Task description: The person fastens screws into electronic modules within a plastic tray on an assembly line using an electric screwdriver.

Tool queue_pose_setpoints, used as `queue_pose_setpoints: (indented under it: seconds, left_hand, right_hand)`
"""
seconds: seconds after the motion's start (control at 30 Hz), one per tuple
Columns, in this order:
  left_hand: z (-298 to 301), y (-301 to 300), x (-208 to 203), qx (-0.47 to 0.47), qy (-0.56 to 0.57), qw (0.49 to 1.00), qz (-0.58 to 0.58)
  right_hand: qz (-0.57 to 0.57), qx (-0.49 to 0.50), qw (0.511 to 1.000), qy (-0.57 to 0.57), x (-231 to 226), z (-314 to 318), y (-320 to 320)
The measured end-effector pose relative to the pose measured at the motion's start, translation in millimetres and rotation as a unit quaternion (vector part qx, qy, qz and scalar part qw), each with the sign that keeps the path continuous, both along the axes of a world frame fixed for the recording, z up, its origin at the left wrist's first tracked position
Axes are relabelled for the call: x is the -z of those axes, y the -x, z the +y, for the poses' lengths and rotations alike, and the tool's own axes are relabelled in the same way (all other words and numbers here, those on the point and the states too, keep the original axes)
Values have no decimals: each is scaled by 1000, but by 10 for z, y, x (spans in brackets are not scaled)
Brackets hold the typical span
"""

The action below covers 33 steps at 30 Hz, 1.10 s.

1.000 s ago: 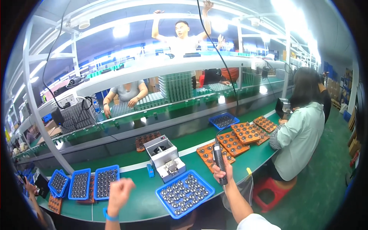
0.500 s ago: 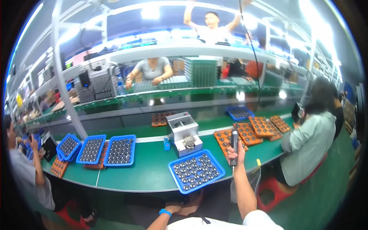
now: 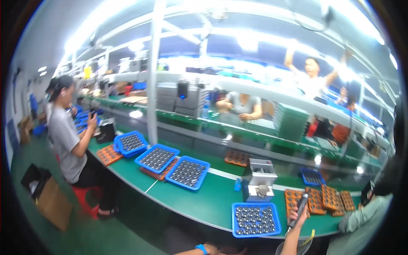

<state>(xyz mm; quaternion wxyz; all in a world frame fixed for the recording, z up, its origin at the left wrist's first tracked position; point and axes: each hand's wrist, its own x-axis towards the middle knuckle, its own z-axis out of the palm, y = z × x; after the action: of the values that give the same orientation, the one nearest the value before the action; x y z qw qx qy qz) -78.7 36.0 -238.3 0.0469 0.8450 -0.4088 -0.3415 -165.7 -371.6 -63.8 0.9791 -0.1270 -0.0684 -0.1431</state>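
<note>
My right hand (image 3: 301, 217) is closed around a dark, slim electric screwdriver (image 3: 302, 205), held slanted above the bench's near edge. To its left, a blue tray (image 3: 234, 221) of small round black-and-silver parts (image 3: 255, 219) lies at the front of the green bench. Behind that tray stands a small grey-and-silver machine (image 3: 258, 182). My left hand (image 3: 210, 249), below a blue wristband (image 3: 201, 248), rests low by my lap at the lower edge of the picture. Its fingers are too blurred and cut off to read.
Orange trays (image 3: 314, 200) of round parts lie to the right, near a co-worker's green sleeve (image 3: 361, 221). Blue trays (image 3: 187, 172) stand to the left. A small blue object (image 3: 237, 184) is beside the machine. A co-worker (image 3: 68, 131) sits far left, near a carton (image 3: 53, 204).
My view has swung left, so the bench and trays appear farther right and the left co-worker shows more fully. The screwdriver, still in my right hand, now slants more.
</note>
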Motion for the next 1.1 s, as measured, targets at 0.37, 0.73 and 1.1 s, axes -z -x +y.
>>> queue_pose_setpoints:
  seconds: [0.37,0.73,1.1]
  left_hand:
    - [90,-74,107,-55,82,995,-22]
    - [-447,-443,2119,51,264,963,-1]
    - [45,-75,463,138,261,935,195]
  right_hand:
    - [137,133,969,155,-549,495,153]
    - [-18,63,997,29,-480,440,151]
    - [66,351,904,233,-1387,736,-365]
